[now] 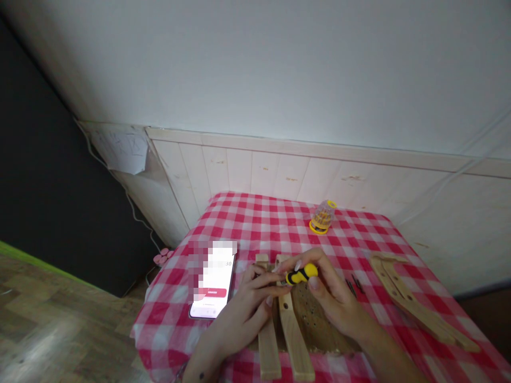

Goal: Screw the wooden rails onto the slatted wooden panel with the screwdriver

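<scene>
My right hand (329,292) grips a short yellow-and-black screwdriver (302,274) by its handle. My left hand (243,308) comes in from the other side, its fingertips pinching at the screwdriver's front end, where the shaft is hidden. Under both hands lie two pale wooden slats (293,335) side by side, with a dark, round, perforated wooden board (315,319) beside them. Off to the right rest several small black screws or bits (355,286) and a curved wooden frame piece (415,303). A yellow-based bit holder (323,217) stands farther back.
A red-and-white checked tablecloth (279,229) covers the table. A smartphone (211,282) with a blurred screen lies left of my hands. Beyond the table are white wall panelling (259,170), a wooden floor (51,324) and a pink object (163,256) past the left edge.
</scene>
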`<action>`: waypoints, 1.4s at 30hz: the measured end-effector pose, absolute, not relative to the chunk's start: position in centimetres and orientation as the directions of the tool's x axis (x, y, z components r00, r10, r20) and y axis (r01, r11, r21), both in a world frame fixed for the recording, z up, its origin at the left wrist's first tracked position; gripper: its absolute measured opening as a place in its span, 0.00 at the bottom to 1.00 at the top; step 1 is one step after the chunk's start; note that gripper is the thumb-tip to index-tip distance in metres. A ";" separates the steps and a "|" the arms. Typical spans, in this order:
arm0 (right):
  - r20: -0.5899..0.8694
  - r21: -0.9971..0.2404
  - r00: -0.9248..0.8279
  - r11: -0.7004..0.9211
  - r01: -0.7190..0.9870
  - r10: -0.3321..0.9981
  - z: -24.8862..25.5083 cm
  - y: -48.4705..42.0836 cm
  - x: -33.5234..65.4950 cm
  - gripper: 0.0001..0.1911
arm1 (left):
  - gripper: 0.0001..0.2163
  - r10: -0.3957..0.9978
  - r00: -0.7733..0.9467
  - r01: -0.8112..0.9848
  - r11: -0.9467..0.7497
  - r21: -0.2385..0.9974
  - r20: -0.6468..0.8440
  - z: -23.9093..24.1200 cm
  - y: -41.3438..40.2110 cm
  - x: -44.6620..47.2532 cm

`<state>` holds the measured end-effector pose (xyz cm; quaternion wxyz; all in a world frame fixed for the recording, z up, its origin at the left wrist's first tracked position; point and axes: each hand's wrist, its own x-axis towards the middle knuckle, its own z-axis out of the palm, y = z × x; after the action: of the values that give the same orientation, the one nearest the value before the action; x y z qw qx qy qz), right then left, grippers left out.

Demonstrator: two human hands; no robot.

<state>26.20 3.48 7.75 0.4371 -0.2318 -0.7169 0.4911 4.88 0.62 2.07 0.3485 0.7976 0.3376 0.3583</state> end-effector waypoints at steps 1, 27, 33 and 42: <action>0.391 -0.913 -0.519 0.390 -0.116 0.760 7.6 3.4 26.1 0.13 | 0.19 0.788 0.512 0.289 -0.533 0.795 0.342 2.1 0.6 4.9; 0.396 -0.909 -0.552 0.399 -0.121 0.734 7.2 3.1 25.9 0.11 | 0.19 0.803 0.519 0.321 -0.502 0.804 0.294 2.4 0.6 5.0; 0.350 -0.934 -0.493 0.340 -0.114 0.797 5.7 3.3 25.6 0.19 | 0.19 0.802 0.485 0.302 -0.529 0.793 0.349 2.0 0.3 5.0; 0.338 -0.933 -0.565 0.346 -0.097 0.753 5.8 3.5 26.5 0.19 | 0.19 0.780 0.513 0.292 -0.551 0.782 0.359 2.5 0.5 5.0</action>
<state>26.54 3.54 5.81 0.4059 -0.2298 -0.7131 0.5234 4.99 0.50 2.52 0.3361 0.8021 0.3340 0.3635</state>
